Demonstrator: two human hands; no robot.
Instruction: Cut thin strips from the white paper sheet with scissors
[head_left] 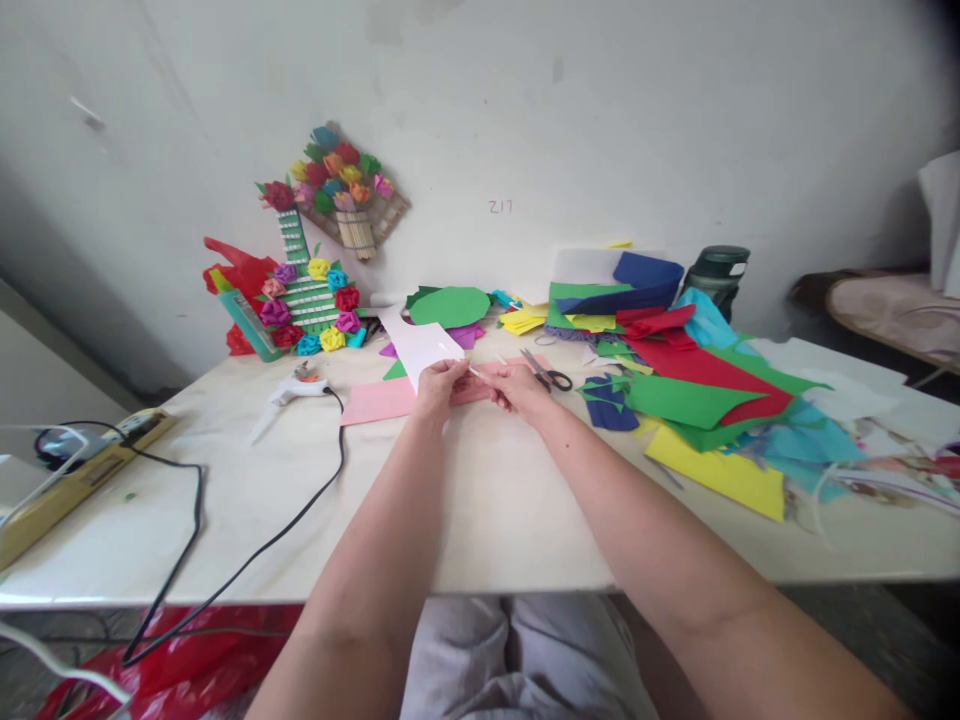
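Note:
My left hand (pixel 441 388) and my right hand (pixel 519 387) meet above the middle of the table, fingertips nearly touching. Between their pinched fingers is a thin white piece (pixel 475 372), narrow like a strip or stick; its kind is too small to make out. A sheet of white paper (pixel 421 348) reaches back from behind my left fingers, and whether they touch it is hidden. Under both hands lies pink paper (pixel 377 400), partly covered. Black-handled scissors (pixel 547 374) lie open just beyond my right hand.
To the left are a white glue gun (pixel 289 395) with a black cord, a power strip (pixel 90 480) and a glue bottle (pixel 251 322). A flower-decorated guitar shape (pixel 311 300) leans at the wall. Coloured paper (pixel 697 400) heaps at right, before a dark bottle (pixel 716 275).

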